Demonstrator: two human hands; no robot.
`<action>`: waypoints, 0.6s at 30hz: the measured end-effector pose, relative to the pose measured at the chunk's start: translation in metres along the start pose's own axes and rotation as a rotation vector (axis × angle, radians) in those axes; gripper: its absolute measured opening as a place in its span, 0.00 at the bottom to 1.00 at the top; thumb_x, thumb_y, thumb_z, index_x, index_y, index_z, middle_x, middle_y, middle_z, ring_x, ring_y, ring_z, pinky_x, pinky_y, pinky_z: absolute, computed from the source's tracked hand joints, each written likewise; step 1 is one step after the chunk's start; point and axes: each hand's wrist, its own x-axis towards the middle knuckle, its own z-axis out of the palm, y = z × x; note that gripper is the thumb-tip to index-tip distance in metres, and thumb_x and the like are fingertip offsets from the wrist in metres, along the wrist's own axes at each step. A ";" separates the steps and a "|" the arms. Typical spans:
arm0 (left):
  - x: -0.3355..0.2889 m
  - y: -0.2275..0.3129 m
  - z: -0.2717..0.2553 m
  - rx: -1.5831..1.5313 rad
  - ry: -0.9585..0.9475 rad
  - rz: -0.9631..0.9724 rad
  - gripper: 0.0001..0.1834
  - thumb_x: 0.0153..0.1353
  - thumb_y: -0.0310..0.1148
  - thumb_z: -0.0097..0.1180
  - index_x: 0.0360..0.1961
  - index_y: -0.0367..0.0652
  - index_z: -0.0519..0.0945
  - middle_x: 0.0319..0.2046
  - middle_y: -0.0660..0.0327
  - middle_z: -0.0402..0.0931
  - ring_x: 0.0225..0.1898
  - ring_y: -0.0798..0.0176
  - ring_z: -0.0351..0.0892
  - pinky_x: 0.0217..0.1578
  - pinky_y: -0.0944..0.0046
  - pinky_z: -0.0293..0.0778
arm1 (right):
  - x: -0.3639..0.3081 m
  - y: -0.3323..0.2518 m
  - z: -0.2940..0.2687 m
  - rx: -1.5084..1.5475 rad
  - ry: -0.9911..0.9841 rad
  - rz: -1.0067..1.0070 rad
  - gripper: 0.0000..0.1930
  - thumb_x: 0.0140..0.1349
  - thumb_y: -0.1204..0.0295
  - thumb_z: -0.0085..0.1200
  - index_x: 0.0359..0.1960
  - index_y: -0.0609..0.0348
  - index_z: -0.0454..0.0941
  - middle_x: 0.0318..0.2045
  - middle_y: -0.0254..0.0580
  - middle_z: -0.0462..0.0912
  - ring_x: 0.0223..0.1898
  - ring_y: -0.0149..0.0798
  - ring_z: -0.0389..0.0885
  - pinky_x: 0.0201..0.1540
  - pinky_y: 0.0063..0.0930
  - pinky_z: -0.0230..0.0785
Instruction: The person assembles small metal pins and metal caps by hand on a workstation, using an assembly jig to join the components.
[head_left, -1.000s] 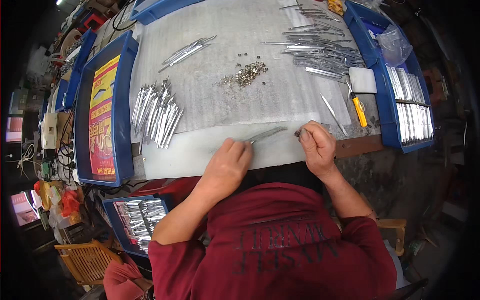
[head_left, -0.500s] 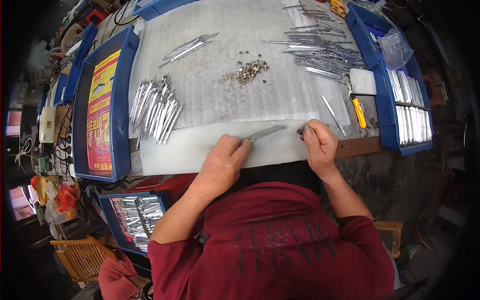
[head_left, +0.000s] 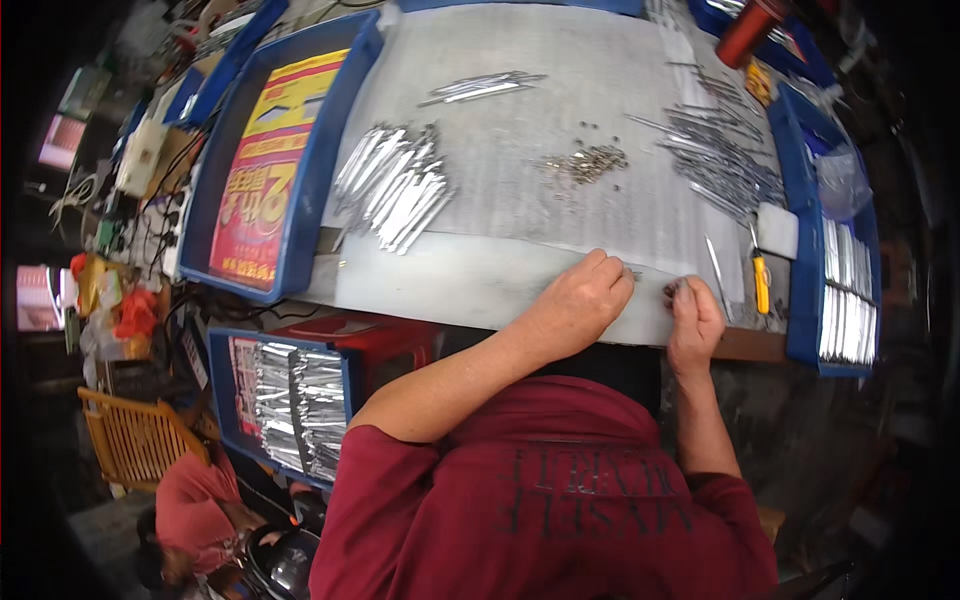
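Note:
My left hand (head_left: pixel 592 305) is closed over the white pad (head_left: pixel 440 290) at the table's front edge; whatever its fingers hold is hidden. To its right, my right hand (head_left: pixel 697 325) pinches a few small dark pieces (head_left: pixel 671 291) between thumb and fingers, just above the pad's right end. The two hands are a short way apart. Beyond them lies a pile of small brassy, ring-like metal parts (head_left: pixel 592 163). Slim shiny metal strips (head_left: pixel 400 190) lie heaped to the left, with a smaller bunch (head_left: pixel 485 87) farther back. More thin metal strips (head_left: pixel 720 160) spread at the right.
A blue tray (head_left: pixel 305 225) with a printed sheet stands left, another blue tray (head_left: pixel 800 330) of strips right. A yellow-handled tool (head_left: pixel 762 285) lies beside a white block (head_left: pixel 777 231). Below left are a tray of strips (head_left: pixel 295 410), a wooden chair (head_left: pixel 140 435) and another person (head_left: pixel 195 500).
The view has turned, so the table's things appear shifted right. My left hand has moved rightward along the pad, closer to my right hand, which still pinches the dark pieces.

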 end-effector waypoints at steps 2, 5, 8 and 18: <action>-0.010 -0.004 -0.009 -0.047 0.100 -0.079 0.16 0.37 0.15 0.46 0.33 0.32 0.72 0.26 0.52 0.67 0.30 0.53 0.68 0.30 0.61 0.68 | -0.002 0.003 0.000 0.020 0.044 0.046 0.09 0.58 0.75 0.41 0.24 0.68 0.70 0.20 0.36 0.71 0.22 0.26 0.66 0.26 0.19 0.60; -0.026 -0.022 -0.035 0.047 0.215 -0.209 0.15 0.38 0.15 0.46 0.32 0.33 0.73 0.25 0.51 0.69 0.29 0.51 0.70 0.30 0.60 0.68 | -0.002 0.010 -0.002 0.022 0.033 0.041 0.09 0.58 0.74 0.42 0.24 0.67 0.70 0.20 0.35 0.70 0.22 0.25 0.65 0.26 0.18 0.59; -0.043 -0.050 -0.067 0.199 0.316 -0.357 0.12 0.42 0.15 0.47 0.31 0.34 0.74 0.23 0.52 0.70 0.28 0.50 0.70 0.29 0.59 0.67 | 0.000 0.005 -0.001 0.044 0.024 0.049 0.09 0.59 0.73 0.42 0.25 0.67 0.70 0.20 0.34 0.69 0.23 0.25 0.64 0.26 0.18 0.58; -0.060 -0.094 -0.091 0.544 0.235 -0.360 0.09 0.42 0.21 0.49 0.29 0.38 0.73 0.25 0.55 0.68 0.29 0.52 0.67 0.31 0.59 0.66 | 0.001 0.011 -0.006 0.002 -0.053 0.032 0.09 0.60 0.72 0.42 0.29 0.66 0.70 0.24 0.32 0.69 0.25 0.22 0.63 0.29 0.15 0.57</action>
